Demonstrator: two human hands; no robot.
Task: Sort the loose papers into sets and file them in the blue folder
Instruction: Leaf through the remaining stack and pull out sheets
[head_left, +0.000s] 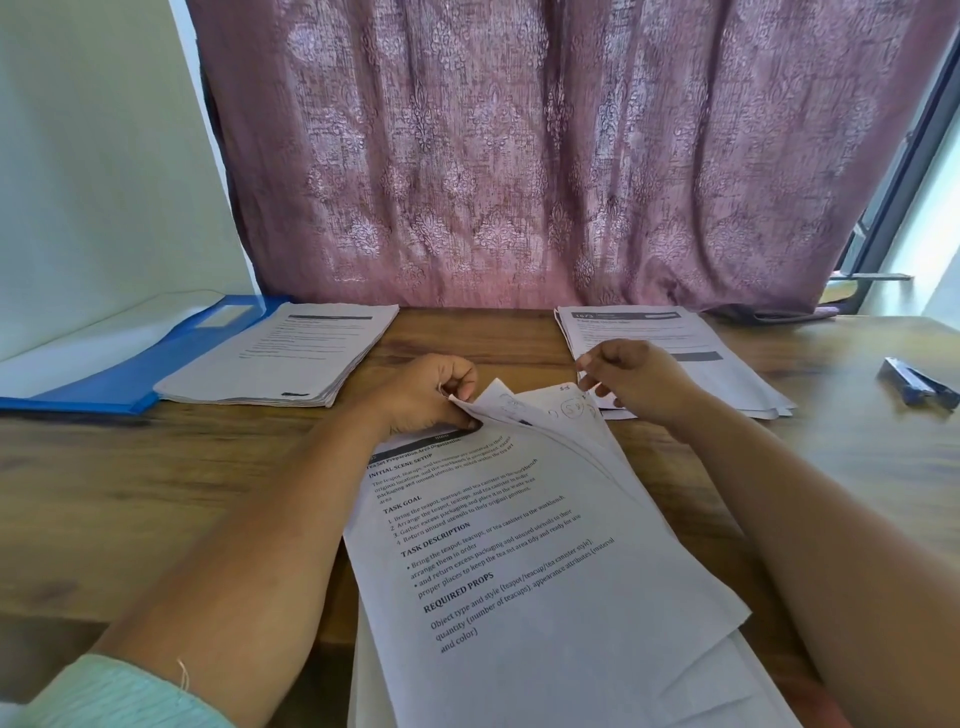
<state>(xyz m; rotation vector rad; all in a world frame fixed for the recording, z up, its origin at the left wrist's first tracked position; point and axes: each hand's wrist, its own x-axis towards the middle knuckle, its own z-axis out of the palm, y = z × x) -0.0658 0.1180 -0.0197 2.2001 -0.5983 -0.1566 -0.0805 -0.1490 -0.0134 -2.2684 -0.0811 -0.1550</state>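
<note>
A: Left hand (426, 395)?
B: Curled, pinching top corner of near papers (519, 545). Fingertips half hidden under the lifted corner.

A: Right hand (636, 382)?
B: Hovering just past the fanned sheet tips. Fingers loosely curled, nothing clearly in grip. Thumb side blurred, contact with paper hard to call.

A: Near papers?
B: Centre of worktop (156, 493), skewed, top page printed, headings legible. Upper sheets peeled back and fanned at far right corner; handwritten circles on one, unreadable. Bottom edge cut off by frame.

A: Other sets?
B: Left stack (291, 353), thick, far left, lying partly on folder (119, 374). Print too small to read. Right stack (691, 358), far right, partly behind right hand, sheets slightly splayed.

A: Folder?
B: Blue, open, flat at far left against wall (93, 156). Left end cut off. Pale label on inner flap, blank or illegible.

A: Else?
B: Small dark blue thing (917, 389) at right edge, maybe stapler, blurred. Curtain (545, 156) behind worktop, pink patterned. Window frame (898, 197) at far right, mostly covered. Teal sleeve (104, 696) bottom left, cropped.
</note>
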